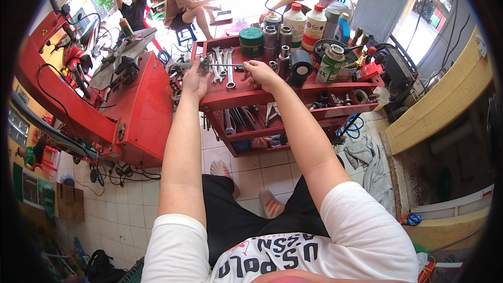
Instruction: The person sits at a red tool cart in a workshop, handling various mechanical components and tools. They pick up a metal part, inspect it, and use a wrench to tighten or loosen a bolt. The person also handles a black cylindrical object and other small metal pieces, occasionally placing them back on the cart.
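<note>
Above the red tool cart's top tray, my left hand (194, 82) is closed around a grey metal tool (205, 65) with a thin straight rod (222, 65). My right hand (260, 77) pinches the other end of that rod, its fingers curled. The exact kind of tool is too small to tell. Just under the rod lie several combination wrenches (230, 76), side by side in the tray. A black-capped cylinder (301, 66) and some metal sockets (283, 60) stand to the right of my right hand.
The red cart (230, 100) also holds a green tin (251, 42), white bottles with red caps (294, 23) and a spray can (330, 64). A large red machine (141, 112) stands left. Grey cloth (368, 162) lies on the tiled floor. Several people sit or work beyond.
</note>
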Demonstrator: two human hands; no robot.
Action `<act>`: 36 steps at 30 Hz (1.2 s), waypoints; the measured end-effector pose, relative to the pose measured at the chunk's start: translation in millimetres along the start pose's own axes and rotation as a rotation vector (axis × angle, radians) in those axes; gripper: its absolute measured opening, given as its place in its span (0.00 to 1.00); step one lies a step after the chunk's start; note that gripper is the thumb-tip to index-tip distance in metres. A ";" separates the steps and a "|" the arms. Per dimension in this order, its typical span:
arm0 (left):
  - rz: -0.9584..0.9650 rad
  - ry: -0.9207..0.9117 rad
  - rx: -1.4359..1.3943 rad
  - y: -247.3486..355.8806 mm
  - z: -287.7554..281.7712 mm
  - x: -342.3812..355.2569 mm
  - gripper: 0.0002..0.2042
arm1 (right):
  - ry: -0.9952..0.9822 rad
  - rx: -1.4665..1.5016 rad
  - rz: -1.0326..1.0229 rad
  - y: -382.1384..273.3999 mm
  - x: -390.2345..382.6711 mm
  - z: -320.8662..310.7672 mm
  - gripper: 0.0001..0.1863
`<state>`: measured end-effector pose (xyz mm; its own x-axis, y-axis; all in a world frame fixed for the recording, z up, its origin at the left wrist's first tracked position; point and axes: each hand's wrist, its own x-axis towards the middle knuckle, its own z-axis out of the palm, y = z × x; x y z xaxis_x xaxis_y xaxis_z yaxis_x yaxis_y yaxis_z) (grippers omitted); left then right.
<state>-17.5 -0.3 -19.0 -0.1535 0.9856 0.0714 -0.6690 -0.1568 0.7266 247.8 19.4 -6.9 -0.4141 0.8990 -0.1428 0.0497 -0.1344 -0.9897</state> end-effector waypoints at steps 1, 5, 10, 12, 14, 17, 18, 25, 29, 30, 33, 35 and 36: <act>-0.004 0.005 -0.008 -0.7 1.5 -0.1 0.09 | -0.004 0.006 0.034 -0.7 0.9 -2.2 0.22; -0.007 0.020 -0.022 1.5 -4.6 2.7 0.08 | 0.007 0.026 0.089 -9.1 -4.2 2.1 0.22; -0.010 0.045 -0.020 2.3 -4.0 0.8 0.08 | 0.049 0.055 -0.014 -9.8 -11.9 9.6 0.23; -0.017 0.036 -0.015 1.4 -0.7 1.6 0.08 | 0.037 0.012 -0.038 -1.7 -5.1 2.6 0.23; -0.022 0.025 -0.020 0.3 -0.1 2.9 0.08 | 0.018 -0.033 -0.024 0.9 -1.0 -0.4 0.22; -0.016 0.024 -0.021 0.6 -4.8 3.7 0.08 | 0.008 0.023 0.056 -5.3 -3.5 0.0 0.20; -0.011 0.025 -0.020 1.3 -6.6 3.9 0.08 | 0.006 0.049 0.059 -9.2 -5.8 2.4 0.20; -0.018 0.005 -0.009 2.5 -8.7 5.0 0.08 | 0.057 0.041 -0.045 -9.0 -12.0 10.4 0.20; -0.024 0.004 -0.009 -0.4 -0.7 2.9 0.09 | -0.001 -0.005 0.021 -4.2 -5.0 -0.9 0.20; -0.022 0.009 -0.008 0.9 -2.5 3.5 0.09 | 0.003 0.002 0.036 -5.6 -5.2 0.8 0.19; -0.010 0.036 -0.026 1.9 -5.3 2.2 0.09 | 0.030 0.032 0.059 -12.4 -11.0 7.8 0.19; -0.010 0.040 -0.023 2.1 -5.0 1.0 0.10 | 0.078 0.063 0.041 -15.0 -15.7 11.6 0.20; -0.011 0.040 -0.022 1.4 -3.6 0.9 0.10 | 0.067 0.042 0.020 -12.2 -14.0 9.6 0.21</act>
<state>-21.2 0.1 -20.4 -0.1749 0.9839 0.0356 -0.6866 -0.1478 0.7119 244.3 4.5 7.3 -0.3519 0.9215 -0.1640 0.0186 -0.1682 -0.9856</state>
